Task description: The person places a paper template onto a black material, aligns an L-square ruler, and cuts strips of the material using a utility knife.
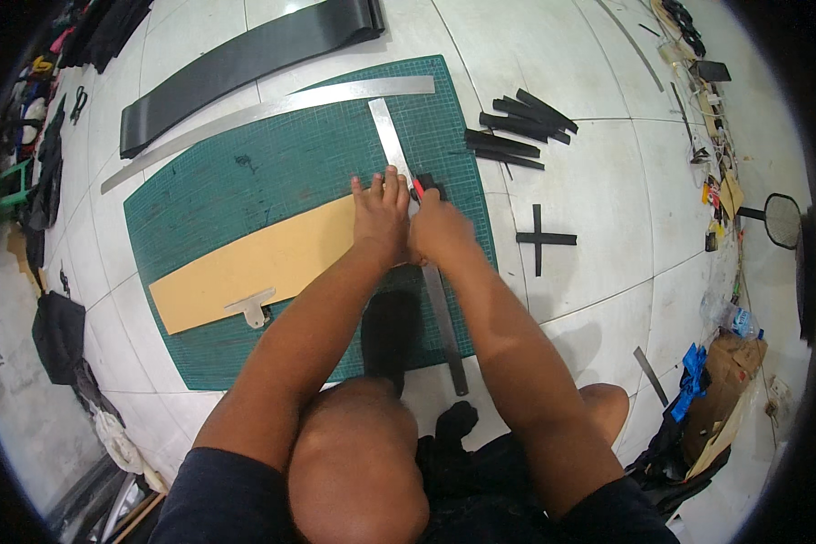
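My left hand [381, 213] lies flat with fingers spread, pressing over a steel ruler [385, 127] and the right end of a tan board [254, 258]. A metal clip [252, 310] sits on that board's near edge. Closed in my right hand [442, 234] is a red-handled cutter [418, 188], held against the ruler's right side; its blade cannot be made out. Beside the cutter a small black piece [431, 185] shows, partly hidden by my right hand. All this rests on a green cutting mat [263, 177], with the ruler running past its near edge.
Beyond the mat lies a folded black sheet [245, 65], and a long metal strip [272, 107] crosses the mat's far side. Several black strips [526, 120] and two crossed ones [539, 239] lie to the right. A cardboard box [723, 385] stands at the right wall.
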The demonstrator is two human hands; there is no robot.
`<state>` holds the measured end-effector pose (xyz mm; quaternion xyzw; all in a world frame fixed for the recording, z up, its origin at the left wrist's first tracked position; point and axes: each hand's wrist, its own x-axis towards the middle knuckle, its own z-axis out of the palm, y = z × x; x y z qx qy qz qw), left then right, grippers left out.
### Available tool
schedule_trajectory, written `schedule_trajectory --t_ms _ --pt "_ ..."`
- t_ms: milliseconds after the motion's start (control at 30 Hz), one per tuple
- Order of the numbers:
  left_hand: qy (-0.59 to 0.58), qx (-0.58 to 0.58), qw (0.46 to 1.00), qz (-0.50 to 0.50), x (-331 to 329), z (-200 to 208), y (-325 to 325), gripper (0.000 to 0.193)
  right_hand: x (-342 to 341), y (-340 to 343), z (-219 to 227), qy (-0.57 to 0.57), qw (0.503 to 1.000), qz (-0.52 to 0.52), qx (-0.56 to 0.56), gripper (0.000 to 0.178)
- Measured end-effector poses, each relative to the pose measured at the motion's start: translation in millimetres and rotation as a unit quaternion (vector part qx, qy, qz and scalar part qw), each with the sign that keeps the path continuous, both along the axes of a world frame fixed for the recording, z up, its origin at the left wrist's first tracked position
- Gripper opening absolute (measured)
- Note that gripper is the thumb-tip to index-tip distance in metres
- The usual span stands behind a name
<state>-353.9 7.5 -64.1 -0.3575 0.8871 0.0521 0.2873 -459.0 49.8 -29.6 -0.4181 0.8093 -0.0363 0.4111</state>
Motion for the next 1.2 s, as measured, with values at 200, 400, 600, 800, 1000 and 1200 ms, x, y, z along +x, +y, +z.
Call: schedule_trajectory --t_ms 200,400,600,800,1000,1200 --pt "-0.003 -0.008 1.000 -0.003 -3.5 -3.7 1.0 0.136 -6.6 28.3 -2.3 -0.008 0.999 0.038 0.019 0.032" --pt "-0.006 0.008 1.000 0.012 -1.6 10.8 -1.7 0.146 14.6 160.8 -2.7 -0.036 0.998 0.029 0.039 0.030" --pt "-0.017 0.012 1.000 0.007 -4.0 16.3 -1.3 0.147 14.9 190.2 5.5 -0.020 0.999 0.022 0.018 0.023" --pt "-0.002 0.008 1.000 0.008 -6.7 10.0 2.3 0.143 5.4 114.6 9.2 -0.015 0.995 -0.032 -0.094 0.022" --pt "-0.007 -0.007 1.000 0.004 -0.1 -6.8 -0.1 0.127 3.8 20.6 -6.7 -0.009 0.998 -0.022 -0.051 0.027" --pt "-0.006 0.013 1.000 0.007 -2.7 2.9 -1.0 0.132 -1.3 0.2 -9.9 0.016 1.000 0.006 -0.023 0.031"
